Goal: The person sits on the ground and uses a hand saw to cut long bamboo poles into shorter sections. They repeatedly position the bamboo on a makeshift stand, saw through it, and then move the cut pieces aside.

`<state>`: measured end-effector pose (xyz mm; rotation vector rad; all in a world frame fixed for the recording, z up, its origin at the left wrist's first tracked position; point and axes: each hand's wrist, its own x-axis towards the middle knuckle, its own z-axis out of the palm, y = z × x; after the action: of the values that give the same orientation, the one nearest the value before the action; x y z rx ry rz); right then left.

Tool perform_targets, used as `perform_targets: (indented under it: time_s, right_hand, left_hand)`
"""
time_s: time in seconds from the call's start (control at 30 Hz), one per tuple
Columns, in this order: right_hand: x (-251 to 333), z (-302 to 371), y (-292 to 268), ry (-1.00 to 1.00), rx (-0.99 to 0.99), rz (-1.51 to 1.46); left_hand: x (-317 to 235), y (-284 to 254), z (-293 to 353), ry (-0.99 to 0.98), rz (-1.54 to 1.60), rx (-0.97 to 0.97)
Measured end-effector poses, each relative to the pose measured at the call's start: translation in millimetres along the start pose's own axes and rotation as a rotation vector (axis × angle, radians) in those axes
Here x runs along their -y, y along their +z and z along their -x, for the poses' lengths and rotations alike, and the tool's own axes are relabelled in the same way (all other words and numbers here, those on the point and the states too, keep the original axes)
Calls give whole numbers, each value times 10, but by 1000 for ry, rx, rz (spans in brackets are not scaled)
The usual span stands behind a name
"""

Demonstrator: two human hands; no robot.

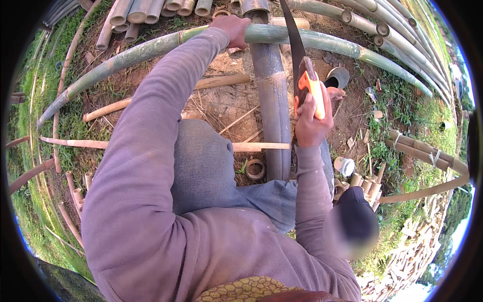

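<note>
A long green bamboo pole (322,40) lies crosswise over a thick grey bamboo post (271,100). My left hand (232,30) is closed over the top of the green pole, left of the crossing. My right hand (313,116) is wrapped around the orange handle of a handsaw (293,35). The blade points away from me and crosses the green pole just right of the grey post. Whether the teeth have cut into the pole cannot be made out.
Cut bamboo tubes (138,12) are stacked at the far left, and long poles (397,30) at the far right. A short bamboo ring (255,169) and white cup (344,166) lie near my legs. A person's dark cap (357,211) shows at the lower right.
</note>
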<state>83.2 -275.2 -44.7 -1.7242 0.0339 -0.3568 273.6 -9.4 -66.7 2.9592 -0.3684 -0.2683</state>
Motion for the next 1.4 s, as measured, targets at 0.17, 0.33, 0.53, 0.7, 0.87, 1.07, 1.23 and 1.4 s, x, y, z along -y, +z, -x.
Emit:
perform_targets:
  time_s: [0.17, 0.33, 0.53, 0.7, 0.87, 1.07, 1.23, 1.4]
  right_hand:
    - [20, -536, 308, -49, 48, 49]
    - [270, 984, -601, 29, 29, 109]
    - [110, 98, -13, 125, 16, -29]
    - [-135, -705, 490, -50, 22, -26]
    - [11, 361, -227, 39, 70, 89]
    - [213, 342, -87, 34, 5, 4]
    - [212, -225, 47, -11, 32, 159]
    - [483, 674, -426, 145, 15, 154]
  left_hand:
    - [-20, -93, 27, -24, 20, 73]
    - [180, -113, -64, -5, 72, 101]
    - [197, -24, -233, 41, 107, 78]
    - [349, 69, -361, 65, 177, 120]
    - [494, 13, -390, 82, 276, 254]
    - [303, 19, -315, 127, 254, 189]
    - [201, -6, -174, 120, 185, 105]
    - [217, -112, -27, 59, 75, 100]
